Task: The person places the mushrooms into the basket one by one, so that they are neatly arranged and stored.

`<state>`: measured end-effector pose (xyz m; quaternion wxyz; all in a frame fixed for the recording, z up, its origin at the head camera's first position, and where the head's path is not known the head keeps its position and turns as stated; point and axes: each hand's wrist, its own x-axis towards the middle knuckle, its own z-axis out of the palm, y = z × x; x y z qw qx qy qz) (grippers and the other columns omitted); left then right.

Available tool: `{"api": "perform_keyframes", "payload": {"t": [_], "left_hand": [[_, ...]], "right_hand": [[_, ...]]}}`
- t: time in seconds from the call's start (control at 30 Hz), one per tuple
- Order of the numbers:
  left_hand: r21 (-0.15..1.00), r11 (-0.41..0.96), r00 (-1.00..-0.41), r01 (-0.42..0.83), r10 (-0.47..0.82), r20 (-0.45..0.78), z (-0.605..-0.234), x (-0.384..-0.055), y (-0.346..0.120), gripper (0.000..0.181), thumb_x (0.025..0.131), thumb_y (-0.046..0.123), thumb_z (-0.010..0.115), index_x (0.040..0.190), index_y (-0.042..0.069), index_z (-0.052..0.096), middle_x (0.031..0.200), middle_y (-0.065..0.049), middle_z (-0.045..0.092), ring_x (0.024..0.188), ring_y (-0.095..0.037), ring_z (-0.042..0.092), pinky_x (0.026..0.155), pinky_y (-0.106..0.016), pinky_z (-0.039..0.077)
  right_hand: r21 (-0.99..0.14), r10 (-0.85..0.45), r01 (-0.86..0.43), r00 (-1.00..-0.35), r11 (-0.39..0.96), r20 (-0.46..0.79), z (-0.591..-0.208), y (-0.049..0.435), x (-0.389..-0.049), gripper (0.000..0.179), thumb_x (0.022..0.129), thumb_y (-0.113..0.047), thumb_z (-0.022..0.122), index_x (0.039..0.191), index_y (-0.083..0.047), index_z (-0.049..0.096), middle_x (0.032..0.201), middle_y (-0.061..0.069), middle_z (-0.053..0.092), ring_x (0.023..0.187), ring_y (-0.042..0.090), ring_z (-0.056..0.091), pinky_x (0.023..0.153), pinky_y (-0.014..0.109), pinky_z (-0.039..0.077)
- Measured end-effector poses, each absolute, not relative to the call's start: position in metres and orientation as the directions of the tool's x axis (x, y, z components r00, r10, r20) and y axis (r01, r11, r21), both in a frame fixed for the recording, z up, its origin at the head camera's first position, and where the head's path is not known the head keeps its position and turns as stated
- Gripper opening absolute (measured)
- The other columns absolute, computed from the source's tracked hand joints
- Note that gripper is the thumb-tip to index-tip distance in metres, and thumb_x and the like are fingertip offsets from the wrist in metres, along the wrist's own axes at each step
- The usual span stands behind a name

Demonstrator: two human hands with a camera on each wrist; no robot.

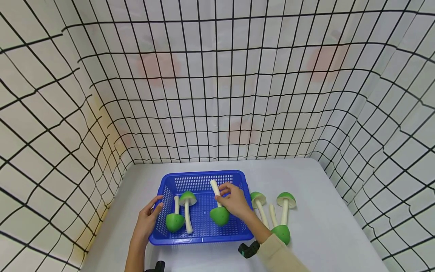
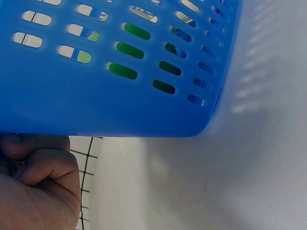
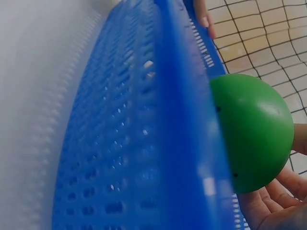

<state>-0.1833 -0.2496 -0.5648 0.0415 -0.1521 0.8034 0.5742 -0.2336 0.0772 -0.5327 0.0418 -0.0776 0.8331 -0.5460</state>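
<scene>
A toy mushroom [image 1: 219, 216] with a green cap and white stem is in my right hand [image 1: 234, 201], pinched by the stem over the right half of the blue basket [image 1: 200, 240]. Its cap points toward me, and in the right wrist view the green cap [image 3: 254, 134] shows beyond the basket's rim. My left hand [image 1: 149, 216] holds the basket's left rim, with curled fingers [image 2: 50, 165] at the edge in the left wrist view. Inside the basket's left half lie two more mushrooms, one cap toward me [image 1: 175, 223] and one cap away [image 1: 188, 198].
Right of the basket, three more mushrooms lie on the white table [image 1: 326, 226]: one beside the basket wall [image 1: 258, 198], one farther right [image 1: 286, 200], one nearer me [image 1: 281, 234]. Black netting [image 1: 217, 113] over white sheeting surrounds the table's back and sides.
</scene>
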Motion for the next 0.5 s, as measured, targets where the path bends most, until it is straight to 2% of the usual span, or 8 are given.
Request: {"api": "perform_keyframes", "payload": {"t": [0.5], "left_hand": [[0.916, 0.296, -0.957, -0.270, -0.192, -0.220, -0.565, -0.185, -0.250, 0.051, 0.095, 0.054, 0.053, 0.141, 0.032, 0.047, 0.157, -0.017, 0.032, 0.141, -0.046, 0.033, 0.107, -0.066, 0.028]], "right_hand": [[-0.898, -0.173, -0.029, -0.983, 0.440, -0.053, -0.546, 0.052, -0.229, 0.032, 0.085, -0.016, 0.073, 0.114, -0.008, 0.061, 0.096, 0.009, 0.065, 0.073, 0.014, 0.065, 0.057, 0.026, 0.056]]}}
